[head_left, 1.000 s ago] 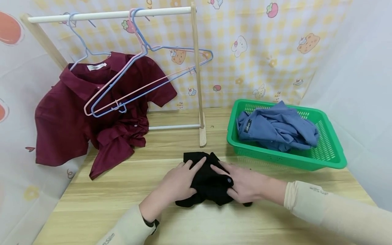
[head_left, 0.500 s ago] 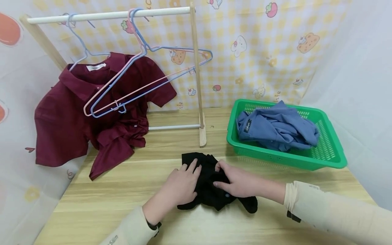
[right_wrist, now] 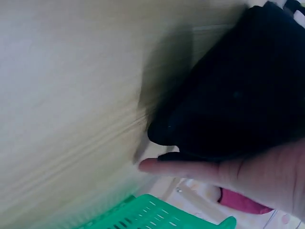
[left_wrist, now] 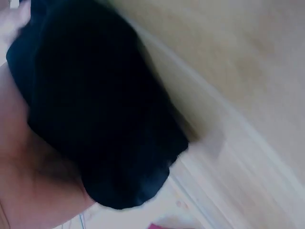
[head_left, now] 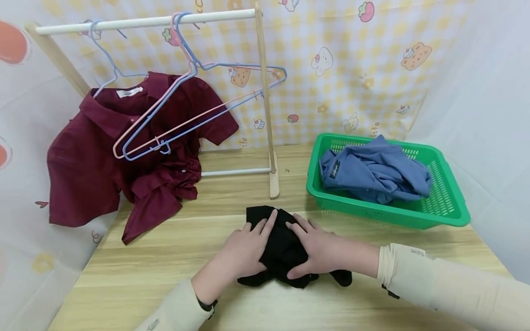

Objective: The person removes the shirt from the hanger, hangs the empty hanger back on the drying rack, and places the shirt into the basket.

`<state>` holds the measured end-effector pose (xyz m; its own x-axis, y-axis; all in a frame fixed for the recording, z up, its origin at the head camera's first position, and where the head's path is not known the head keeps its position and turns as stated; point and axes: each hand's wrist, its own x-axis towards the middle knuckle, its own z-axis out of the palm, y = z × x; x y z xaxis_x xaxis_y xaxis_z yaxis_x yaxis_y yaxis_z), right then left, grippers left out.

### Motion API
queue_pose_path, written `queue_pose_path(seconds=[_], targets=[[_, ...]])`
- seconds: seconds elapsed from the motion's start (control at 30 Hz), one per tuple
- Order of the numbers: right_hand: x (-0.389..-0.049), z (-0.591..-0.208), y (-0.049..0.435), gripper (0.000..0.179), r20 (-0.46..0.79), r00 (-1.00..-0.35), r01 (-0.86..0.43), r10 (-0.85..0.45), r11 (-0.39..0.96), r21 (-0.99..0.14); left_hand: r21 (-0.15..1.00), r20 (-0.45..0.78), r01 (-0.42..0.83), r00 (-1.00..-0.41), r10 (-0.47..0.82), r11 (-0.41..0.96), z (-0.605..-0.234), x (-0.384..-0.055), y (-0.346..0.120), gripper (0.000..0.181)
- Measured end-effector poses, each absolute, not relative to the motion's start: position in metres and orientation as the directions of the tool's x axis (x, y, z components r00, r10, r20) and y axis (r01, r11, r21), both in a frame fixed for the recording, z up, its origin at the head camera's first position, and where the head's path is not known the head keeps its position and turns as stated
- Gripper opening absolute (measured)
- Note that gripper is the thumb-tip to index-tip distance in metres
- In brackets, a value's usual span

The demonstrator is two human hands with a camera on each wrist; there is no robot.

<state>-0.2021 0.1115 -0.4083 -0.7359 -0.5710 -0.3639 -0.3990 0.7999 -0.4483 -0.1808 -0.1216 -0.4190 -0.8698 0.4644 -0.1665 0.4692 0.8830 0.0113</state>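
Observation:
A black garment [head_left: 283, 248], bunched into a small heap, lies on the table with both hands on it. My left hand [head_left: 245, 250] rests along its left side, fingers stretched out over the cloth. On the opposite side my right hand [head_left: 320, 250] spreads its fingers and thumb over the heap. Dark cloth [left_wrist: 105, 109] fills much of the left wrist view, with the hand partly behind it. In the right wrist view a straight finger [right_wrist: 183, 167] runs along the cloth's edge. The folds under the palms are hidden.
A green basket [head_left: 372, 212] holding a crumpled blue garment [head_left: 374, 172] stands at the back right. At the left, a rack [head_left: 267, 115] carries a maroon shirt [head_left: 99, 138] on a hanger, plus bare pink and blue hangers [head_left: 161, 105].
My right hand, which pinched the cloth half a second ago, has let go and spread its fingers over the heap. The button that showed there is out of sight. My left hand stays on the left side.

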Motion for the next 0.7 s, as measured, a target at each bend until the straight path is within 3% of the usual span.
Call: queue_pose_path(seconds=[0.13, 0.2, 0.4, 0.57, 0.7], targets=[[-0.199, -0.410, 0.113, 0.123, -0.361, -0.756, -0.445, -0.546, 0.833, -0.329, 0.132, -0.243, 0.478, -0.834, 0.496, 0.868, -0.418, -0.183, -0.132, 0.155], [-0.199, -0.410, 0.113, 0.123, -0.353, -0.763, -0.462, -0.542, 0.838, -0.291, 0.176, -0.296, 0.478, -0.808, 0.509, 0.861, -0.416, -0.186, -0.136, 0.158], [-0.196, -0.409, 0.109, 0.127, -0.363, -0.770, -0.504, -0.524, 0.849, -0.157, 0.233, -0.348, 0.458, -0.784, 0.514, 0.858, -0.410, -0.199, -0.147, 0.147], [-0.187, -0.408, 0.106, 0.115, -0.333, -0.777, -0.543, -0.534, 0.837, -0.075, 0.232, -0.328, 0.463, -0.790, 0.517, 0.855, -0.413, -0.201, -0.149, 0.140], [-0.179, -0.409, 0.105, 0.105, -0.256, -0.778, -0.580, -0.573, 0.812, -0.055, 0.181, -0.293, 0.496, -0.797, 0.528, 0.849, -0.414, -0.195, -0.145, 0.120]])
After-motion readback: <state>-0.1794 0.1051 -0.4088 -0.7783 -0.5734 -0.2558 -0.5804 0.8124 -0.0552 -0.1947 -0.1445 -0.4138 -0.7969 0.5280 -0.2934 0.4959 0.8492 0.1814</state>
